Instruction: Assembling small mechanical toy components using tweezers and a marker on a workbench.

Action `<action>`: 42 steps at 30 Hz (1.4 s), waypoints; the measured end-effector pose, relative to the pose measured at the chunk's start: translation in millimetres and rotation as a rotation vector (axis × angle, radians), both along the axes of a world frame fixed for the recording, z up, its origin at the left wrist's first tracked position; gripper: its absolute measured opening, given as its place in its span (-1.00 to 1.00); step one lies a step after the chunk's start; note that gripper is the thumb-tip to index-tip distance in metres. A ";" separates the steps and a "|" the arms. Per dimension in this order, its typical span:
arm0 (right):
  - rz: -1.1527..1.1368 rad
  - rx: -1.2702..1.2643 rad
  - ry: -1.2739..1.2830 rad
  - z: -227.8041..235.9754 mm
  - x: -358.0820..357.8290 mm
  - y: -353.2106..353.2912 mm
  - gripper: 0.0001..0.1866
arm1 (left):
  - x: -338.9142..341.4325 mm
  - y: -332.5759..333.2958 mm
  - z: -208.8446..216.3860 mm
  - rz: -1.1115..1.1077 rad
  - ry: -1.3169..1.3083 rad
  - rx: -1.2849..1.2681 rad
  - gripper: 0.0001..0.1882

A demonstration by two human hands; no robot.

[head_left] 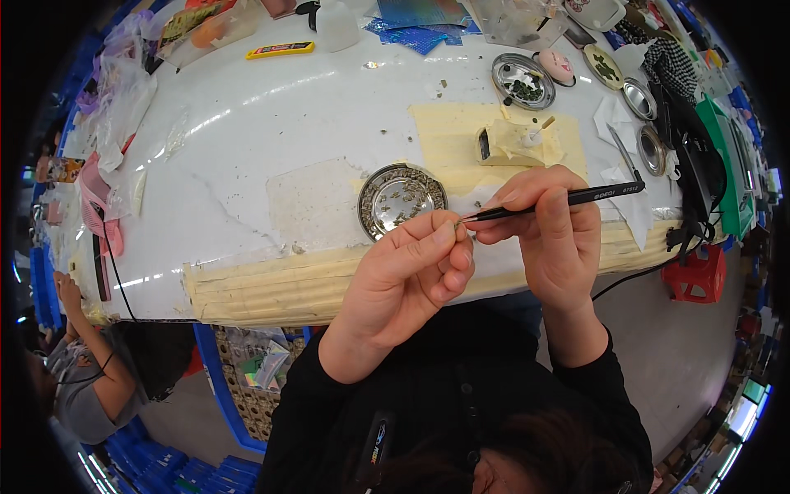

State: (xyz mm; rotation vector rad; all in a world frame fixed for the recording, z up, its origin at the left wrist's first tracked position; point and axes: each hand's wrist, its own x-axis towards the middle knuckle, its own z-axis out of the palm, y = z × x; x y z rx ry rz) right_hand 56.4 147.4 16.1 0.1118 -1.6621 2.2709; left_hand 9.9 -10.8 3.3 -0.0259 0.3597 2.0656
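My right hand (559,235) grips slim black tweezers (576,198), their handle slanting up to the right. The tweezer tips meet the fingertips of my left hand (411,267), which is closed in a pinch. Whatever lies between those fingertips is tiny and too small to name. Just beyond my left hand is a round metal dish (383,211) strewn with many small brownish-grey pieces. Beyond my right hand stands a small block-shaped holder (498,146) wrapped in cream tape, with a thin stick upright beside it.
Cream tape (263,288) covers the table's near edge. At the far right sits a metal dish (546,89) with dark green pieces, near a pink rounded object (556,66). A yellow cutter (280,50) lies at the back. A red stool (695,276) and another person's arm (111,383) flank the table.
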 end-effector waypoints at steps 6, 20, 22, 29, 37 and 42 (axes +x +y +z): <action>0.001 -0.010 0.006 0.6 -1.1 -1.4 -0.68 | -0.6 -0.6 1.5 -0.004 -0.024 0.004 -0.80; -0.072 0.126 0.172 -7.8 -1.9 -4.1 -0.69 | -1.0 -0.7 0.8 -0.006 -0.101 0.044 -0.83; -0.079 0.120 0.182 -9.3 -2.5 -4.7 -0.68 | -0.9 -0.3 1.2 -0.002 -0.106 0.042 -0.83; -0.077 0.079 0.192 -14.2 -3.5 -5.0 -0.68 | 0.5 -0.1 4.1 0.032 -0.098 -0.010 -0.83; -0.093 -0.006 0.253 -20.1 -3.2 -7.1 -0.67 | 2.5 5.2 11.5 0.051 -0.037 -0.044 -0.83; -0.056 -0.113 0.223 -24.1 -3.2 -5.9 -0.66 | 5.0 6.7 13.3 0.076 -0.006 -0.086 -0.83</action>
